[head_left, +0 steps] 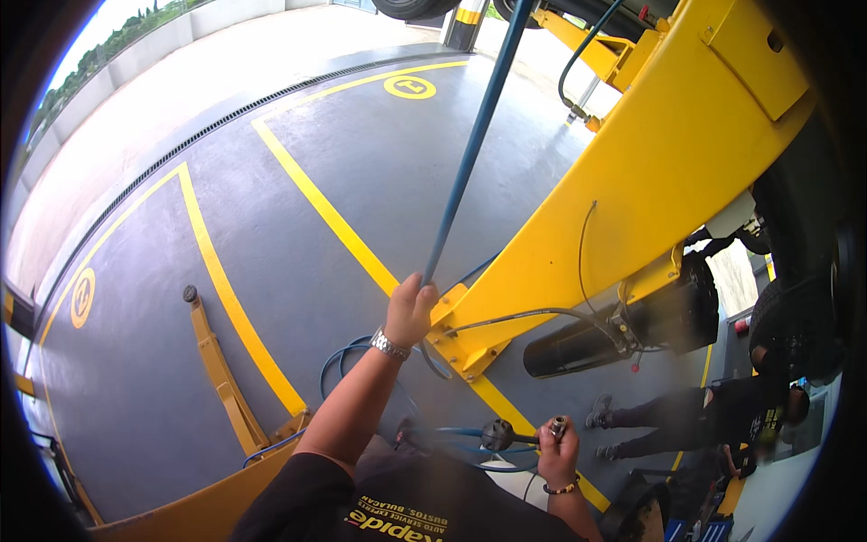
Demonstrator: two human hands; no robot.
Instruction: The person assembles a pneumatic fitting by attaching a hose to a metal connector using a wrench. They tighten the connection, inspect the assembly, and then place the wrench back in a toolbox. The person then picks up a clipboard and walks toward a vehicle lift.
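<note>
My left hand, with a metal watch on its wrist, is closed around a taut blue hose. The hose runs upward from my fist past the top of the view. Lower and to the right, my right hand is closed on a hose end with a metal fitting sticking up above the fingers. Left of that hand, close to my body, is a round black part joined to the line; its exact kind is unclear. More loops of blue hose hang below my left forearm.
A yellow lift post slants across the right, with a black cylinder beside its base. A yellow lift arm lies low on the left. A person in dark clothes stands at the right. A tyre shows at the top.
</note>
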